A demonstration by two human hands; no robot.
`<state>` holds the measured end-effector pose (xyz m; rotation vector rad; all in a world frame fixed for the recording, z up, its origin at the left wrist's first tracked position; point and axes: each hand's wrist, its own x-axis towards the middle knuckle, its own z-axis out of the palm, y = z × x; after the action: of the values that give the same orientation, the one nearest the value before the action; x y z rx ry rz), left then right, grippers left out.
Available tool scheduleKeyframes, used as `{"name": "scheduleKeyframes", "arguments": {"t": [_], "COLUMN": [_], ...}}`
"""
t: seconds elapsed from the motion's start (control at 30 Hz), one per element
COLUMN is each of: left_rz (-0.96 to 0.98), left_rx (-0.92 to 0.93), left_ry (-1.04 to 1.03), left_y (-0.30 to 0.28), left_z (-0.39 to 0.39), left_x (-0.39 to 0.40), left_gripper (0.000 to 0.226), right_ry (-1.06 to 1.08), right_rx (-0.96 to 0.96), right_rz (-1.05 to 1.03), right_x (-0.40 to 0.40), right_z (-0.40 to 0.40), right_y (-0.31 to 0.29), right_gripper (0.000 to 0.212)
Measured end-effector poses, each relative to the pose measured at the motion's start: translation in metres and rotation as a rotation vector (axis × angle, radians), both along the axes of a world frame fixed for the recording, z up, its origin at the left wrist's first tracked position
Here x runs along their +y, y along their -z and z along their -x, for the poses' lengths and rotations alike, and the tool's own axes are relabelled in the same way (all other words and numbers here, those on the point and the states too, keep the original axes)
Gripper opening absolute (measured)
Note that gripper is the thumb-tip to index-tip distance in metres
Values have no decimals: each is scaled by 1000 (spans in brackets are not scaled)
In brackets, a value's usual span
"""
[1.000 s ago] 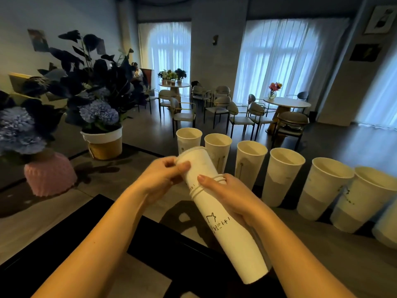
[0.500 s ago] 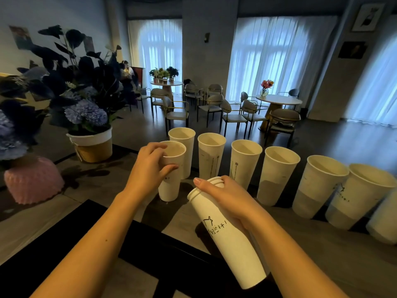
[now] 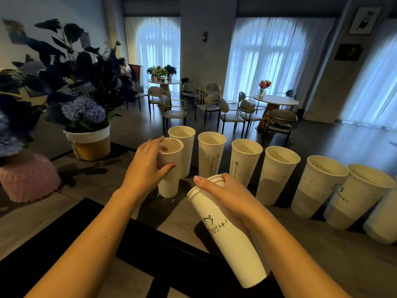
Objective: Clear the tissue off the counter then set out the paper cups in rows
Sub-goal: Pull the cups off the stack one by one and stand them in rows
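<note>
Broad grey counter (image 3: 322,254), running from near left to far right, with a black panel (image 3: 150,244) along its near edge. At far left, a pink ribbed vase (image 3: 28,179) under blue blooms, and just beyond it a white-and-tan pot (image 3: 90,143) of dark-leaved hydrangeas. Behind the counter, café tables and chairs before curtained windows.

Along the counter's far edge, a row of upright paper cups (image 3: 279,175), mouths up, standing close side by side and stretching off toward the right edge of the view. At least seven countable; the last cut off by the frame.

Held tilted over the black panel, a nested stack of cups (image 3: 225,233), rims pointing up and away, base toward the camera, black handwriting and a small star on the side. Right hand (image 3: 225,194) wrapped round the upper part of this stack, thumb laid across the rims, fingers curled behind.

In front of the row's left end, a single cup (image 3: 169,168), upright, base on the counter, just beside the leftmost cup of the row. Left hand (image 3: 146,166) gripping it near the top, thumb on the near wall, fingers curved over the far side of the rim.

No tissue visible on the counter.
</note>
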<state>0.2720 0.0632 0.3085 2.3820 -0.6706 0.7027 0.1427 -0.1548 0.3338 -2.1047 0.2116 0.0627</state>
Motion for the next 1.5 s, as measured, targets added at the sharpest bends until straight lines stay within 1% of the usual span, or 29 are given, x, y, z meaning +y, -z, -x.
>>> {"name": "scheduleKeyframes", "arguments": {"t": [0.07, 0.13, 0.17, 0.2, 0.27, 0.3, 0.33, 0.37, 0.4, 0.43, 0.47, 0.53, 0.67, 0.77, 0.83, 0.9, 1.0, 1.03, 1.07, 1.13, 1.23, 1.33, 1.4, 1.5], "left_rz": [14, 47, 63, 74, 126, 183, 241, 249, 216, 147, 108, 103, 150, 163, 178, 259, 459, 483, 454, 275, -35, -261, -324, -309], "left_rx": [22, 46, 40, -5, -160, -127, 28, 263, 491, 602, 636, 623, 716, 732, 660, 532, 272, 176, 84, -61, -112, -184, -196, -211], "left_ry": [-14, -24, -37, -52, -47, 48, 200, 374, 518, 592, 621, 635, 708, 698, 652, 547, 331, 276, 234, 195, 209, 218, 196, 178], "left_y": [0, -3, -7, -11, -22, -28, -35, -41, -43, -44, -46, -50, -58, -70, -79, -89, -102, -105, -105, -99, -76, -49, -37, -32], "left_z": [1, 8, 13, 20, 41, 51, 63, 74, 81, 86, 89, 95, 100, 102, 100, 94, 84, 81, 79, 79, 80, 77, 71, 62], "left_x": [3, 6, 6, 6, 3, 0, -3, -7, -11, -15, -17, -21, -25, -27, -27, -28, -28, -28, -30, -38, -61, -78, -83, -85], "left_gripper": [60, 67, 68, 63, 42, 32, 28, 28, 29, 27, 25, 23, 18, 18, 15, 14, 16, 15, 14, 16, 14, 17, 20, 17], "right_ry": [2, 9, 13, 18, 35, 45, 54, 60, 60, 58, 55, 43, 16, -10, -33, -35, 46, 84, 122, 183, 223, 236, 238, 234], "right_rx": [-1, 0, 2, 0, -12, -18, -29, -42, -56, -65, -70, -72, -94, -113, -101, -63, -13, -14, -20, -38, -67, -85, -85, -87], "right_rz": [15, 15, 16, 13, -4, -10, -14, -18, -24, -31, -34, -34, -57, -87, -86, -99, -112, -104, -93, -87, -114, -116, -111, -108], "right_x": [0, 1, 1, 2, 1, 0, -1, -2, -2, -3, -4, -5, -10, -16, -19, -22, -28, -31, -34, -37, -40, -40, -40, -41], "right_z": [1, 4, 5, 5, 8, 8, 9, 11, 13, 15, 18, 23, 34, 41, 44, 45, 45, 45, 45, 45, 46, 44, 43, 42], "right_y": [-1, -4, -5, -6, -8, -8, -10, -11, -13, -15, -17, -21, -25, -27, -27, -26, -21, -19, -18, -16, -14, -11, -10, -9], "right_gripper": [85, 99, 107, 112, 116, 118, 121, 123, 122, 119, 114, 103, 100, 95, 98, 103, 102, 103, 103, 101, 100, 89, 87, 89]}}
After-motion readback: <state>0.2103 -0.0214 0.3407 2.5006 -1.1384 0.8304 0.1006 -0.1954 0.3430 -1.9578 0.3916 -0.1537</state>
